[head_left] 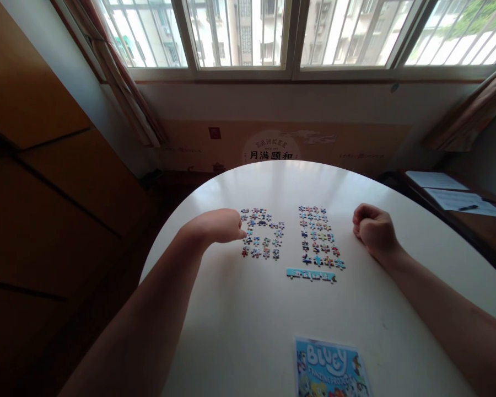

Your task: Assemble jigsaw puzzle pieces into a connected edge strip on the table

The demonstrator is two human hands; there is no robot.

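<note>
Left hand curls its fingers against jigsaw pieces laid apart for easy picking, any pinch hidden; right hand rests fisted on the worktop.

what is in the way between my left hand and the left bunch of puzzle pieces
Nothing visible. The left hand is at the left edge of the left group of puzzle pieces, its fingertips right at the nearest ones. Only bare white table lies around the hand.
</note>
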